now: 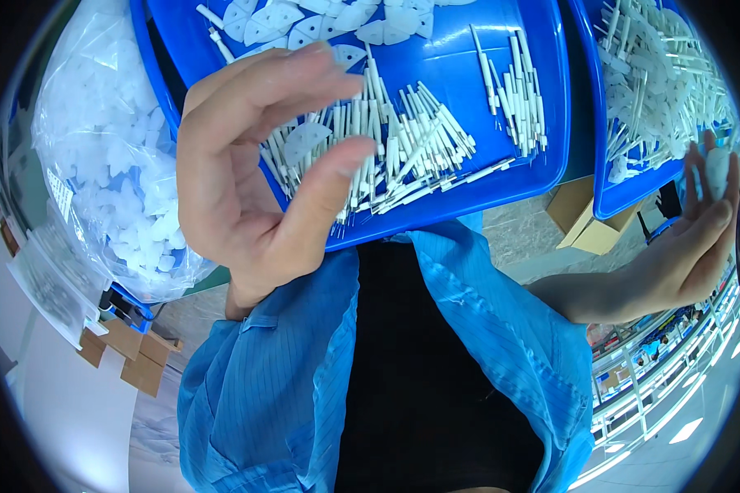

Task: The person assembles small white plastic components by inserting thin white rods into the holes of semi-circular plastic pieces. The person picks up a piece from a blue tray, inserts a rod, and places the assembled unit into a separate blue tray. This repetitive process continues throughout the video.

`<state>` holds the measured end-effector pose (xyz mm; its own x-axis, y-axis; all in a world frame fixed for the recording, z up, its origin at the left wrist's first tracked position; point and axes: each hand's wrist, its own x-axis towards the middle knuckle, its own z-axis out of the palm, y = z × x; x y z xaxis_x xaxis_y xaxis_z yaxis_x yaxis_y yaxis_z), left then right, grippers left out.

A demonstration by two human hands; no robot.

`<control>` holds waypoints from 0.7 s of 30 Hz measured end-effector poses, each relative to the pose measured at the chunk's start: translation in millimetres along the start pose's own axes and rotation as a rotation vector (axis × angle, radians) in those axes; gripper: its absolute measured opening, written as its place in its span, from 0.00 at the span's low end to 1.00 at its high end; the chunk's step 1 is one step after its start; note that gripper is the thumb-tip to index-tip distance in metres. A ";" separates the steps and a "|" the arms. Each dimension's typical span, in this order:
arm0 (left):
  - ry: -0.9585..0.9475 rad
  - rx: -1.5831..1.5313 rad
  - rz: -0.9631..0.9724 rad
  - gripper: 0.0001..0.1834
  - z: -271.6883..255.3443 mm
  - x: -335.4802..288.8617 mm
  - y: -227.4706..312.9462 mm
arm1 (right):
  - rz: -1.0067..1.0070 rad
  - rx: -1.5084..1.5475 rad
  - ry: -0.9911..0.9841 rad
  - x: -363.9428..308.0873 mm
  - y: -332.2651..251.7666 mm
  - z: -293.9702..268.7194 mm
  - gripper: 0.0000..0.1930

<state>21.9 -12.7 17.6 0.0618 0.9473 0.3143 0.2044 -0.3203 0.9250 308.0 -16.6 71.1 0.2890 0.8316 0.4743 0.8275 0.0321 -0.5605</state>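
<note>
My left hand (247,164) is raised over the left part of a blue tray (436,49). Its fingers curve toward the thumb with a gap between, and nothing shows in it. Below and beside it lie many thin white rods with metal tips (423,135), and a translucent white fan-shaped plastic piece (307,141) rests on them. Far right, my right hand (703,230) is beside a second blue tray (607,185). Its fingers and thumb close on a small whitish plastic piece (718,172), whose exact shape I cannot make out.
More fan-shaped pieces (304,29) lie at the first tray's far side. A separate bundle of rods (522,99) lies at its right. The second tray holds a mixed heap (658,82). A clear bag of white pieces (131,181) bulges at left. A cardboard box (592,218) stands below.
</note>
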 end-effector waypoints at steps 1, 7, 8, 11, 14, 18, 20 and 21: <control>0.018 0.027 -0.026 0.25 2.4 -0.9 -0.7 | 0.015 -0.045 0.057 5.1 10.1 -6.1 0.23; -0.111 0.740 -0.024 0.19 -8.4 15.7 9.2 | -0.027 -0.385 0.008 19.5 30.5 -21.8 0.16; -0.134 0.835 -0.069 0.19 -4.1 15.6 9.2 | -0.107 -0.231 0.055 19.2 27.4 -15.3 0.15; -0.113 0.921 -0.092 0.17 4.8 13.1 -2.4 | 0.053 -0.003 -0.385 -9.1 -24.7 4.0 0.12; -0.089 0.920 -0.017 0.13 4.4 9.6 -6.2 | -0.051 -0.101 -0.611 -35.4 -42.8 49.6 0.12; -0.091 0.736 0.100 0.11 3.6 14.1 -20.1 | -0.169 -0.186 -0.593 -41.2 -64.7 74.2 0.10; -0.107 0.712 0.095 0.10 3.6 14.9 -19.0 | -0.122 -0.093 -0.601 -43.0 -57.2 81.2 0.09; -0.130 0.716 0.071 0.09 3.3 14.5 -14.8 | -0.096 -0.052 -0.607 -44.5 -53.5 83.1 0.09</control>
<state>23.0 5.8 7.8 0.2056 0.9317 0.2993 0.7817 -0.3404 0.5227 211.0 -9.2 23.6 -0.1007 0.9940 0.0416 0.8630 0.1080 -0.4936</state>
